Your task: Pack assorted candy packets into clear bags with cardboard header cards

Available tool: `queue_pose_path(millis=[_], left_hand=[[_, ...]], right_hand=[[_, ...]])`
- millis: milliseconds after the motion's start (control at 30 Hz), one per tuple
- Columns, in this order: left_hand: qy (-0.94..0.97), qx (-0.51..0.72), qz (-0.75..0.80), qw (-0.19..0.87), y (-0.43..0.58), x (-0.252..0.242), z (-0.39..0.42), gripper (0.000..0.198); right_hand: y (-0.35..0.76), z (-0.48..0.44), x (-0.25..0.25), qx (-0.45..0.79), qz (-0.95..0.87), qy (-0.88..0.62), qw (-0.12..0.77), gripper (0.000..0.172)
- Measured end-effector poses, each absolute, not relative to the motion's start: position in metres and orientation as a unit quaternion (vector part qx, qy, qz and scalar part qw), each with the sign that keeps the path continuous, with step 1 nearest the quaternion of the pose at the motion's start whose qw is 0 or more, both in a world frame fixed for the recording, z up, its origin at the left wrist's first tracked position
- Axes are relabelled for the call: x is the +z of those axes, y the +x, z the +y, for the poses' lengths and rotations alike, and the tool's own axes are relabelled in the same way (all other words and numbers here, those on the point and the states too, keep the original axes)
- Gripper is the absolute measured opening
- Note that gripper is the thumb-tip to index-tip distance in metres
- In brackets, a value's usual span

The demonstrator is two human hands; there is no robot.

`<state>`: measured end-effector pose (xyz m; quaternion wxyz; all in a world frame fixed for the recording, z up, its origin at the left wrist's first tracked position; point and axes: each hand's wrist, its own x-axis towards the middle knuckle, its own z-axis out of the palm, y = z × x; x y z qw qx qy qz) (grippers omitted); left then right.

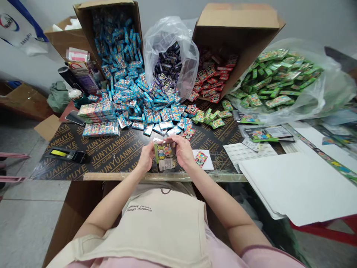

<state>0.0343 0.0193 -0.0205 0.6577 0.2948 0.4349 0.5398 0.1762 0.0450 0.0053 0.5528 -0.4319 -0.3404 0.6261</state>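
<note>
**Left hand (145, 158) and right hand (182, 152) closed on printed retail packet (165, 157)**

Grip firm from both sides, wrapped around the long edges. Packet: glossy multicolour face, green strip down left edge, pale panel at lower end. Location: between both palms, over plywood tabletop (122, 150), near its front edge; table contact not discernible. Long axis: close to upright in view, top end toward heap of blue packets (147, 108). Small red-printed packet (201, 159) on white card (208, 167): just beside right hand.
</note>
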Motion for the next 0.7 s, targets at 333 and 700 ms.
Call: queue_pose_path(millis=[333,700], left_hand=[[0.571,0.526,0.474,0.417,0.02,0.023,0.024,0.017],[0.592,0.431,0.499,0.463,0.018,0.04,0.03,0.024]], right_hand=[[0.213,0.043,0.006,0.494,-0.562,-0.413,0.519,0.013],[0.222,0.042,0.023,0.509,-0.624,-0.406,0.431,0.021]])
